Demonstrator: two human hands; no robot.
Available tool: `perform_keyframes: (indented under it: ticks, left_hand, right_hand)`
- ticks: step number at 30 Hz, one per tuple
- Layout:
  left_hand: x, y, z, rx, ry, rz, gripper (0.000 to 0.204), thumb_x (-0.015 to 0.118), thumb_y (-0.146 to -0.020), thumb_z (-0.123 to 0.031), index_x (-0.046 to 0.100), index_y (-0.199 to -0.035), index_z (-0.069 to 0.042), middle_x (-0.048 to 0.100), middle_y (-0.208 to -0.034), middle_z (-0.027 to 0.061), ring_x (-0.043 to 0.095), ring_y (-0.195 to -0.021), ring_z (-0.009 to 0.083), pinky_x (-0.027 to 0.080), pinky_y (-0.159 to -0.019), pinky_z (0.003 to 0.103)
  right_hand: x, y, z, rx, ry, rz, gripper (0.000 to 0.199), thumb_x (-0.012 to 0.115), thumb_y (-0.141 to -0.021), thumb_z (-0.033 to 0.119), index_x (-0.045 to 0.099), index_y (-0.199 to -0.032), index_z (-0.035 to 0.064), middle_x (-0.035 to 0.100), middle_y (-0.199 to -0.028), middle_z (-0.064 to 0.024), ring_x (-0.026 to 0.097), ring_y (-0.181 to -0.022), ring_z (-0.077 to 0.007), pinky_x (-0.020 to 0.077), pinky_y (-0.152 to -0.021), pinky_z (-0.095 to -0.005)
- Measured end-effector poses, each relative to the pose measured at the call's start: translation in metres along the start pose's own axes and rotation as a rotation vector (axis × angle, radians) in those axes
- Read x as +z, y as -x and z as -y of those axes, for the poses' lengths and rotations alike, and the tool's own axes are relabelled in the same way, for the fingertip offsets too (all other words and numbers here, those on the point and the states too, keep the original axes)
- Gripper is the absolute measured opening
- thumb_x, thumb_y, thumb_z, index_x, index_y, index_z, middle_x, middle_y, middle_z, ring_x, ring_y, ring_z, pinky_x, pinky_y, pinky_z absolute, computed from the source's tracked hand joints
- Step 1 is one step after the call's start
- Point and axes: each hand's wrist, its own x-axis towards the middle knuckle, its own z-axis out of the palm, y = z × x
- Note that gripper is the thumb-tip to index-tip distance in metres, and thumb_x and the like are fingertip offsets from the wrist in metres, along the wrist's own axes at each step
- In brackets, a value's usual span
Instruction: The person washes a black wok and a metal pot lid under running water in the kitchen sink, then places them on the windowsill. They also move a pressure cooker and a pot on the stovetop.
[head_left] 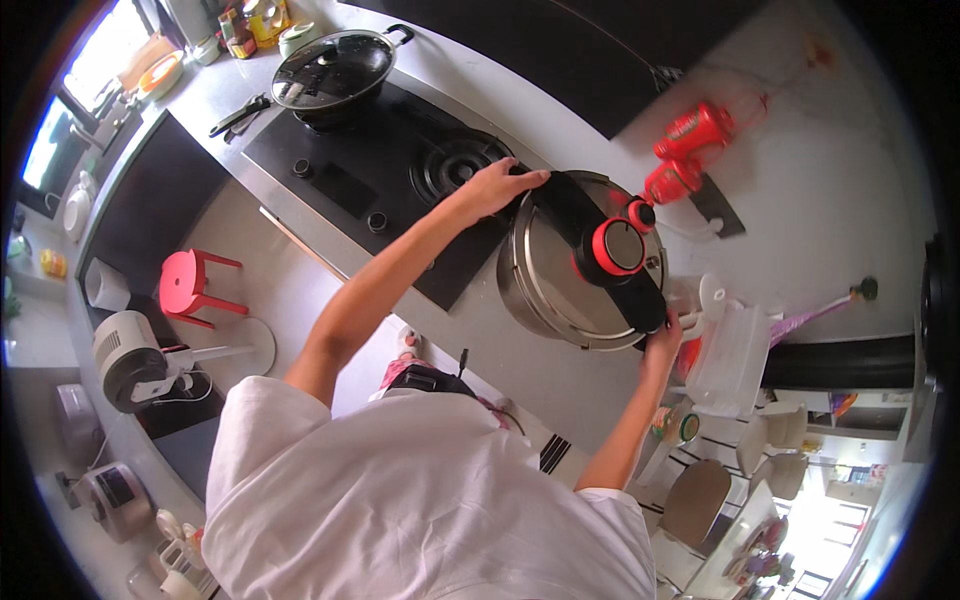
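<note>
A large steel pressure cooker (530, 270) is at the counter to the right of the stove, its lid on. Across the lid (575, 285) runs a black bar with a red-ringed black knob (618, 247) in the middle. My left hand (492, 190) grips the black handle at the cooker's left end, thumb over the top. At the opposite end, my right hand (660, 345) closes around the other black handle, with its fingers partly hidden. Whether the cooker rests on the counter or hangs just above it, I cannot tell.
A black gas stove (350, 180) bears a glass-lidded wok (335, 75) at its far left. Red lantern-like ornaments (690, 135) hang by the wall. Clear plastic containers (730, 360) and a jar (675, 425) stand right. A red stool (190, 285) and a fan (130, 360) are left.
</note>
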Motion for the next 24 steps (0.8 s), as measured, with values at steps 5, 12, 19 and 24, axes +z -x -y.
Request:
perform_keyframes:
  ticks: [5, 12, 19, 24]
  left_hand:
    - [-0.096, -0.052, 0.012, -0.014, 0.101, 0.044, 0.075, 0.067, -0.083, -0.061, 0.061, -0.13, -0.002, 0.065, -0.123, 0.0179, 0.06, -0.116, 0.0286, 0.048, -0.094, 0.04]
    - [-0.19, -0.111, 0.047, -0.138, 0.066, -0.029, 0.073, 0.064, -0.083, -0.064, 0.059, -0.134, -0.012, 0.066, -0.109, 0.0077, 0.061, -0.099, 0.0208, 0.05, -0.077, 0.041]
    - [-0.189, -0.085, 0.058, -0.08, 0.179, -0.012, 0.087, 0.071, -0.08, -0.063, 0.05, -0.141, -0.004, 0.059, -0.131, 0.018, 0.057, -0.12, 0.0298, 0.05, -0.09, 0.047]
    - [-0.168, -0.083, 0.072, -0.154, 0.204, 0.003, 0.091, 0.071, -0.079, -0.062, 0.048, -0.143, -0.001, 0.059, -0.132, 0.0201, 0.057, -0.12, 0.0328, 0.053, -0.086, 0.046]
  right_hand:
    - [0.122, -0.031, 0.042, 0.048, -0.019, 0.071, 0.034, 0.055, -0.096, 0.013, 0.06, -0.124, -0.0056, 0.066, -0.106, -0.0092, 0.06, -0.093, -0.0147, 0.0485, -0.083, -0.0306]
    - [0.242, -0.064, 0.05, 0.138, -0.02, 0.103, 0.031, 0.058, -0.098, 0.017, 0.063, -0.119, -0.0049, 0.066, -0.101, -0.0077, 0.057, -0.084, -0.0134, 0.0462, -0.074, -0.028]
    - [0.24, -0.051, 0.057, 0.169, -0.144, -0.005, 0.029, 0.056, -0.096, 0.009, 0.063, -0.12, -0.0045, 0.068, -0.106, -0.0083, 0.064, -0.092, -0.0162, 0.0509, -0.083, -0.03]
    - [0.217, -0.048, 0.054, 0.123, -0.181, -0.044, 0.032, 0.061, -0.093, 0.011, 0.063, -0.12, -0.0063, 0.068, -0.109, -0.0095, 0.064, -0.096, -0.018, 0.0502, -0.088, -0.0306]
